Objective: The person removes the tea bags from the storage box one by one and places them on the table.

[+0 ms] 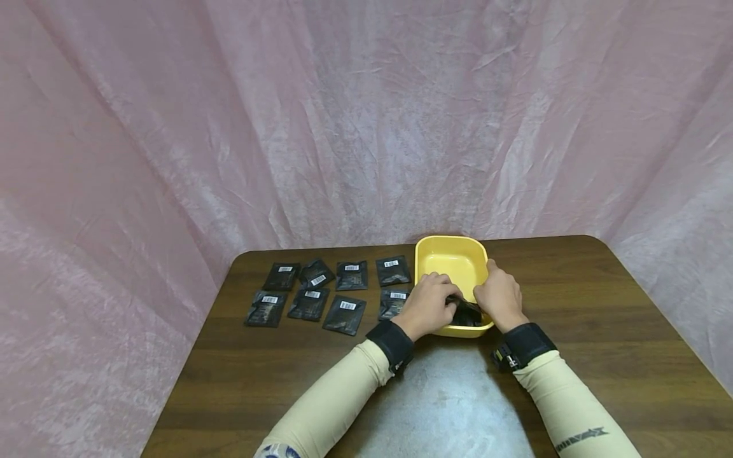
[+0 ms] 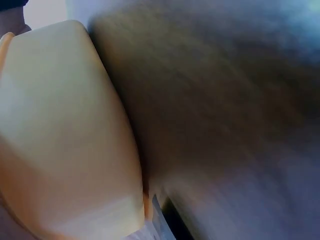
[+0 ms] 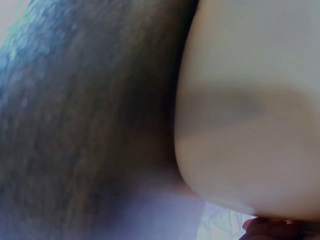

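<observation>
A yellow plastic bin [image 1: 458, 262] stands at the back of the table. My left hand [image 1: 425, 306] reaches over its left rim, with curled fingers holding a black packet [image 1: 469, 315] low in the near part of the bin. At the right rim, my right hand [image 1: 501, 297] grips the bin's side. The outer wall of the bin [image 2: 75, 130] fills much of the left wrist view. That same wall [image 3: 250, 130] looms large in the right wrist view, with reddish fingertips [image 3: 270, 229] at the bottom edge.
Several flat black packets with white barcode labels lie in two rows left of the bin, among them a back-row packet [image 1: 352, 275] and a front-row packet [image 1: 344, 315]. The wooden table [image 1: 584, 331] ends at a pink curtain [image 1: 389, 127] behind.
</observation>
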A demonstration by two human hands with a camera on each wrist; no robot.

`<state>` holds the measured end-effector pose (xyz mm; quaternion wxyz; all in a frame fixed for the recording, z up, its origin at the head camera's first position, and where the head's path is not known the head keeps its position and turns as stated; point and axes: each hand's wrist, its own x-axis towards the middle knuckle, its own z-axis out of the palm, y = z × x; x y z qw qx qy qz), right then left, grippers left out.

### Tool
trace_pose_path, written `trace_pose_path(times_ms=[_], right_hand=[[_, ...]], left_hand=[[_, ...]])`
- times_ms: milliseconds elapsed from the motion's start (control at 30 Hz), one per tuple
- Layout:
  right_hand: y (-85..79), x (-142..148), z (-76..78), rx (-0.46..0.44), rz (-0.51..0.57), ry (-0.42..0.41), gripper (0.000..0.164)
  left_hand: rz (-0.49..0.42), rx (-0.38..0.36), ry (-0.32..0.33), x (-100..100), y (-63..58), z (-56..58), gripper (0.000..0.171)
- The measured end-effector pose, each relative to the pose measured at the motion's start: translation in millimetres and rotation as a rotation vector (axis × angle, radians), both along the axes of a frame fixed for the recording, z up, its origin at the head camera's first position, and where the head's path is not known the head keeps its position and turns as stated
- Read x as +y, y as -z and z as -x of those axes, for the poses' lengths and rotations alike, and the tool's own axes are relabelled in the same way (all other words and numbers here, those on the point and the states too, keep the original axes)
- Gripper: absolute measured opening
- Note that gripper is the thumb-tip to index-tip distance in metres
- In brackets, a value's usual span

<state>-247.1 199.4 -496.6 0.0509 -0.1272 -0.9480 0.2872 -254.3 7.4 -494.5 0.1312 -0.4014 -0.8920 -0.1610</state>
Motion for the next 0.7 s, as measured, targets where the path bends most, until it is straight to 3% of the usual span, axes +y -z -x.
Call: trace_pose_path(times_ms=[233, 400, 567, 700], right_hand=[[-2.2, 0, 0.5, -0.008, -0.016, 0.002, 0.070], [-5.1, 1, -1.4, 0.008, -0.034, -0.002, 0.072], [-4.6, 0, -1.4, -0.006, -0.024, -0.002, 0.071], [-1.9, -1, -1.6, -0.016, -0.010, 0.005, 0.072]], left_hand=[[-0.205, 0.062, 0.017, -14, -2.7, -17.1, 0.013], [-0.328, 0.105, 0.038, -23, -15.8, -31.7, 0.012], [-0.341, 0.167, 0.011, -37, -27.3, -42.5, 0.012], [-0.320, 0.224, -0.061, -61, -29.9, -47.0, 0.012]])
